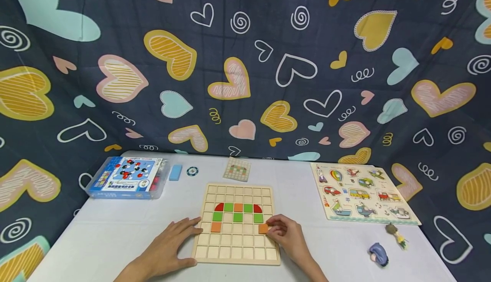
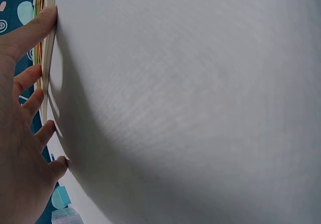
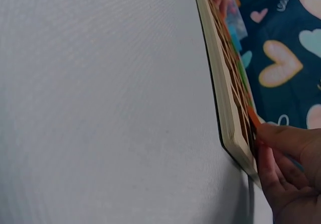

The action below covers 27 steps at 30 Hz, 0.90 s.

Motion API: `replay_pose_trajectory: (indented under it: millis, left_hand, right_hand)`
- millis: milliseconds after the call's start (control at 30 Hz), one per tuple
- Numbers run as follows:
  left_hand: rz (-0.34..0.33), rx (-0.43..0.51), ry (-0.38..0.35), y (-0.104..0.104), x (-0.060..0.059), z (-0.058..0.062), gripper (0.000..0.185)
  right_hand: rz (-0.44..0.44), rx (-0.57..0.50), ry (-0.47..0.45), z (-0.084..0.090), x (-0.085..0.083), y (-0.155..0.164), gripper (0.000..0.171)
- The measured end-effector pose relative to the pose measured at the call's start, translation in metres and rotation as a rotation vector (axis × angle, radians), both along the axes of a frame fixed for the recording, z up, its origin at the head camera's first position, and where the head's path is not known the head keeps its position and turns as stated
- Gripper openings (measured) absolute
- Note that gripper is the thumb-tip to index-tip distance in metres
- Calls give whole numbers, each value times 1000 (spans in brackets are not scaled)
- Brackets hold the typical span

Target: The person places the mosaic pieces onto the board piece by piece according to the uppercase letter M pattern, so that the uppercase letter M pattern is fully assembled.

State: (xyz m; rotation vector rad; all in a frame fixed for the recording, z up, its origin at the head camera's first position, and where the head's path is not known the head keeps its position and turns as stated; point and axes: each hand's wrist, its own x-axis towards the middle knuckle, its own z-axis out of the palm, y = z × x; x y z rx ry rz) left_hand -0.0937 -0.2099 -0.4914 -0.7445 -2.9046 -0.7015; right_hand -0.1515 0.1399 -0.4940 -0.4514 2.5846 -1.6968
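Item: grid board (image 1: pixel 237 248), pale wood, lying flat near the front edge of the white worktop (image 1: pixel 115 226), between both hands. Tiles seated in its cells: 2 red quarter-rounds at the ends of 1 row with green, orange and green squares between them; 3 green squares in the row below; 1 orange square at the left of the next row. Orange tile (image 1: pixel 263 228): at the right of that same row, on the board, pinched at its right edge by the right hand (image 1: pixel 287 236), whose fingers are curled round it (the right wrist view shows the fingertips (image 3: pixel 281 138) on the tile at the board's edge). Left hand (image 1: pixel 168 248): flat on the worktop, fingers spread and straight, their tips touching the board's left edge; it holds nothing. Pattern card (image 1: pixel 237 169): small, behind the board, showing a grid with coloured cells. Plastic box (image 1: pixel 126 176): clear, blue printed lid, far left. Blue block (image 1: pixel 175 172) and round token (image 1: pixel 192 171): just right of the box. Vehicle puzzle (image 1: pixel 360 192): right of the board, well apart from it. 2 small figures (image 1: pixel 379 254) (image 1: pixel 395 233): near the right front corner. Backdrop: dark heart-print cloth (image 1: pixel 245 60) behind and beside the worktop.
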Motion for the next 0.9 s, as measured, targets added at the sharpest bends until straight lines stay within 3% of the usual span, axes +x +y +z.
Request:
replay_pose_trajectory:
  millis: [333, 733, 833, 900]
  left_hand:
    - [-4, -5, 4, 1, -1, 0, 70]
    - [-8, -6, -20, 2, -2, 1, 70]
    - [-11, 20, -47, 1, -2, 6, 67]
    - [18, 32, -32, 1, -2, 9, 61]
  right_hand:
    - [40, -9, 36, -1, 0, -4, 24]
    - [44, -52, -20, 4, 0, -2, 25]
    - [-15, -23, 29, 7, -1, 2, 25]
    - [-66, 84, 145, 9, -2, 6, 28]
